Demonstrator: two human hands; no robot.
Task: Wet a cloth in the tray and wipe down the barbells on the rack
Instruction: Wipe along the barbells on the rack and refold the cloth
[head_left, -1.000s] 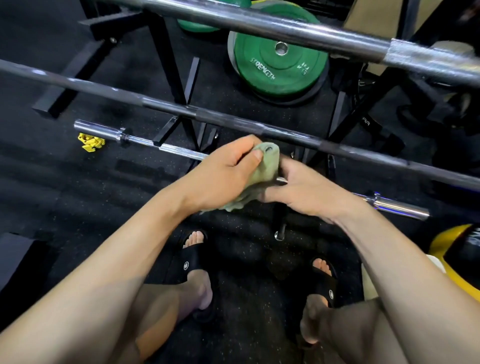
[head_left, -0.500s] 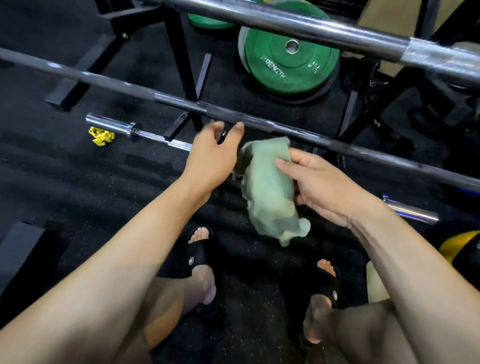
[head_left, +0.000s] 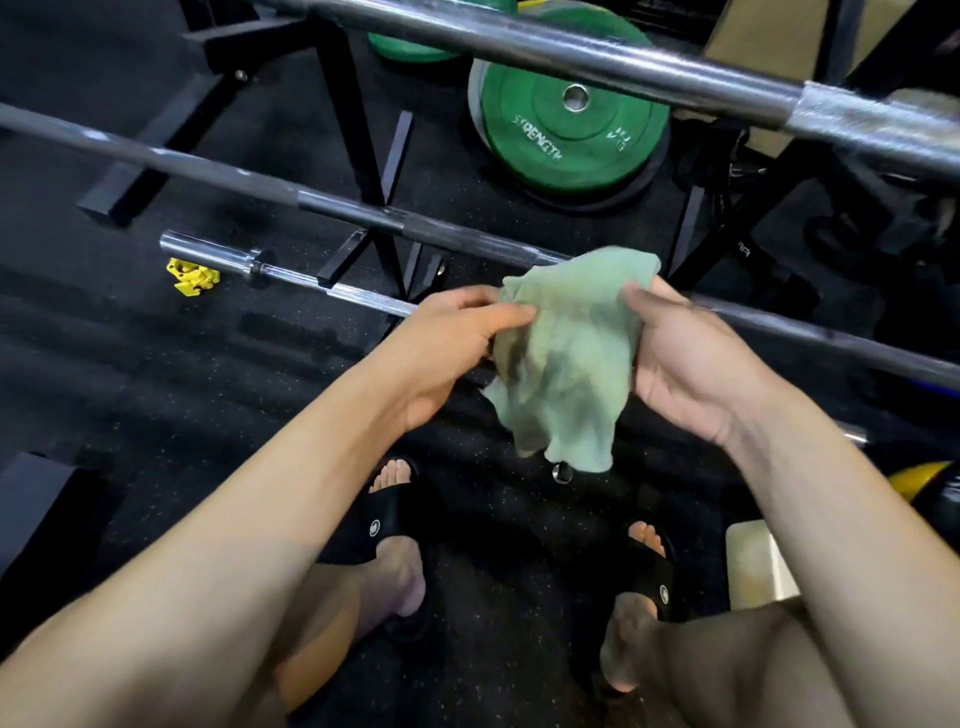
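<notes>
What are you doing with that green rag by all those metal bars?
A person is standing at a rack of barbells and holding a pale green cloth with both hands. The left hand pinches one edge and the right hand holds the other side, so the cloth hangs spread between them, just in front of the middle barbell. It is not touching any bar at this moment. Another barbell sits higher up, one lies lower, and a green weight plate rests on the floor behind.
</notes>
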